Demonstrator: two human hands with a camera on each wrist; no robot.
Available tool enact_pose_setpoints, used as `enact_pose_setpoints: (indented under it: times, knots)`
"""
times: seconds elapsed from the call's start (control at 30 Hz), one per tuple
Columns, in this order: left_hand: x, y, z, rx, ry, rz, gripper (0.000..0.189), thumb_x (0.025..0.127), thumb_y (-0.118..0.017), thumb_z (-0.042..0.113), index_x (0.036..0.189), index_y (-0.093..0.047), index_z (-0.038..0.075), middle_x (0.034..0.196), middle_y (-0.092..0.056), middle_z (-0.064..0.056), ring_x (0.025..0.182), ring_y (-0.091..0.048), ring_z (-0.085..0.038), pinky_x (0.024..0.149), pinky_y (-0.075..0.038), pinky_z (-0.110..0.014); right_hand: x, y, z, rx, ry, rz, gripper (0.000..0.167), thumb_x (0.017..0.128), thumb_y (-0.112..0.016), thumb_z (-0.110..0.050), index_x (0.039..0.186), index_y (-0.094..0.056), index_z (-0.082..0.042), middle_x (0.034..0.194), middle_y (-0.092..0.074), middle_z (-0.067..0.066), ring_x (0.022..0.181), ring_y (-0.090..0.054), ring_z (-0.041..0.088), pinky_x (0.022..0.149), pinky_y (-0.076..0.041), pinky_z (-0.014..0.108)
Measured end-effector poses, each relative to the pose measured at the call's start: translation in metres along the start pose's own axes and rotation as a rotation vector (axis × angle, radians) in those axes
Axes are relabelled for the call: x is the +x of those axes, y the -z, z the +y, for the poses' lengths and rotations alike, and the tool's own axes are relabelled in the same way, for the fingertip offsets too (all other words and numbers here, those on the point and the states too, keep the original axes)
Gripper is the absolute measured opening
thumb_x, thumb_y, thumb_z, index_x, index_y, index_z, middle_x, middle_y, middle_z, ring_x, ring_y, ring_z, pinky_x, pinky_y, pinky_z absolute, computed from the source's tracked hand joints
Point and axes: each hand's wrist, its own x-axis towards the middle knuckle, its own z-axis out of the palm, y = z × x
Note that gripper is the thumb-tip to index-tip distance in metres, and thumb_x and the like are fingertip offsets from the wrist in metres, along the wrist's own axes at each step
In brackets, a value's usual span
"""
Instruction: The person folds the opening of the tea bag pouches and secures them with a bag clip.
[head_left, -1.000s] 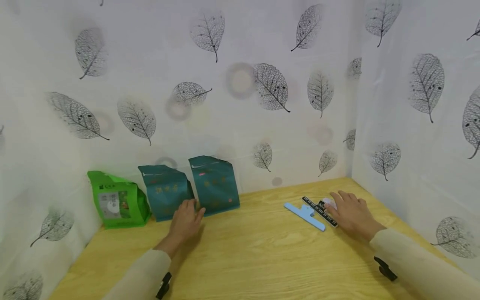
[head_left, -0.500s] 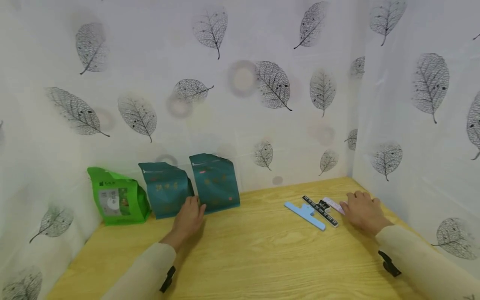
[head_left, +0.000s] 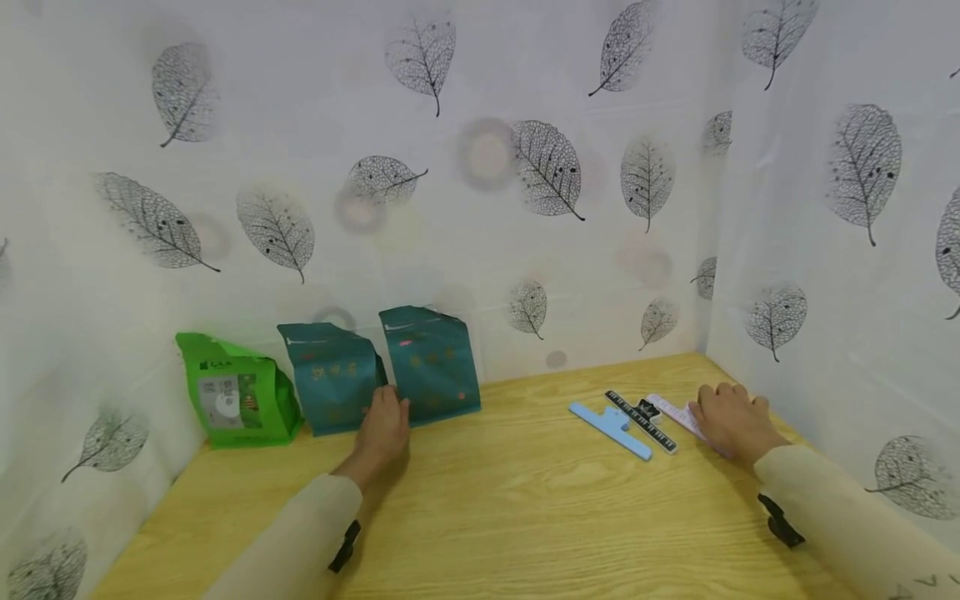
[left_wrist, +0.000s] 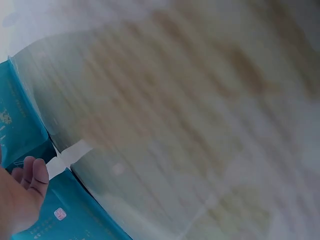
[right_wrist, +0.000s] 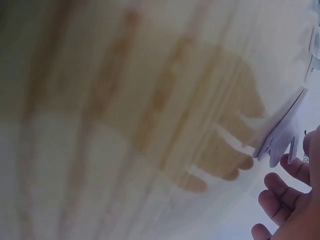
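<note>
In the head view, my left hand (head_left: pixel 382 429) is in front of two standing teal pouches, the left teal pouch (head_left: pixel 336 379) and the right teal pouch (head_left: pixel 432 367). Its bent fingers are near the gap between them; whether they touch either is unclear. The left wrist view shows those fingers loosely curled with nothing held. Over at the right, my right hand (head_left: pixel 735 425) is at a lilac bag clip (head_left: pixel 678 412) lying on the table and covers part of it. In the right wrist view, loosely bent, spread fingers (right_wrist: pixel 280 195) are close beside the clip's raised handle (right_wrist: pixel 282 137).
A black bag clip with piano-key markings (head_left: pixel 641 421) and a light blue bag clip (head_left: pixel 611 431) lie left of the lilac one. A bright green pouch (head_left: pixel 243 400) stands at the far left. Leaf-patterned white walls (head_left: pixel 465 242) enclose the wooden table (head_left: pixel 525 517).
My right hand has moved right, uncovering the lilac clip that it had mostly hidden. My left hand has shifted only slightly by the teal pouches. The view has tilted a little.
</note>
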Motion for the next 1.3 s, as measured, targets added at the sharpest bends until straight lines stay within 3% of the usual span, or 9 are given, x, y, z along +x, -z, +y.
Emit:
enact_pose_setpoints:
  times: [0.23,0.53,0.77,1.0,1.13,1.3]
  knots:
    - [0.002,-0.003,-0.002,0.019,-0.056,0.052,0.022,0.106,-0.044,0.011,0.109,-0.05,-0.01,0.106,-0.055,-0.028,0.094,-0.059,-0.041,0.089,-0.045,-0.06,0.002,-0.001,-0.001,-0.019,-0.002,-0.018,0.026,0.103,-0.044,-0.024,0.094,-0.055,-0.003,0.093,-0.054,0.021,0.092,-0.05,0.043,0.074,-0.036,0.062]
    - [0.002,-0.006,-0.002,0.0,-0.109,0.124,0.013,0.101,-0.052,0.005,0.097,-0.053,-0.007,0.092,-0.054,-0.021,0.088,-0.058,-0.037,0.083,-0.047,-0.057,0.001,0.002,-0.002,0.003,-0.016,-0.042,0.023,0.103,-0.046,-0.021,0.091,-0.053,-0.003,0.091,-0.054,0.02,0.09,-0.048,0.041,0.075,-0.034,0.062]
    - [-0.001,-0.003,-0.001,-0.034,-0.087,0.076,0.015,0.103,-0.05,0.008,0.103,-0.055,-0.006,0.094,-0.054,-0.017,0.088,-0.054,-0.033,0.085,-0.047,-0.053,0.001,0.001,-0.002,0.002,-0.012,-0.045,0.022,0.102,-0.045,-0.021,0.091,-0.052,-0.003,0.09,-0.054,0.02,0.089,-0.048,0.041,0.075,-0.034,0.062]
    - [-0.005,-0.001,0.0,-0.064,-0.121,0.071,0.017,0.101,-0.05,0.005,0.108,-0.055,-0.01,0.101,-0.056,-0.023,0.096,-0.056,-0.038,0.089,-0.046,-0.055,0.0,0.001,-0.002,-0.013,-0.01,-0.043,0.023,0.103,-0.045,-0.021,0.092,-0.052,-0.002,0.091,-0.054,0.02,0.09,-0.048,0.041,0.076,-0.035,0.062]
    - [-0.009,0.002,0.002,-0.081,-0.141,0.068,0.013,0.101,-0.05,0.005,0.1,-0.054,-0.008,0.099,-0.056,-0.022,0.091,-0.055,-0.036,0.088,-0.044,-0.055,0.0,0.001,-0.002,-0.012,-0.015,-0.047,0.023,0.103,-0.045,-0.021,0.093,-0.052,-0.002,0.09,-0.054,0.02,0.09,-0.048,0.041,0.076,-0.035,0.062]
    - [-0.012,0.003,0.004,-0.084,-0.146,0.05,0.01,0.101,-0.051,0.004,0.093,-0.051,-0.003,0.097,-0.055,-0.019,0.084,-0.052,-0.032,0.078,-0.042,-0.049,0.0,-0.001,-0.001,-0.019,-0.012,-0.05,0.023,0.103,-0.045,-0.02,0.093,-0.052,-0.001,0.091,-0.054,0.021,0.09,-0.048,0.042,0.076,-0.034,0.063]
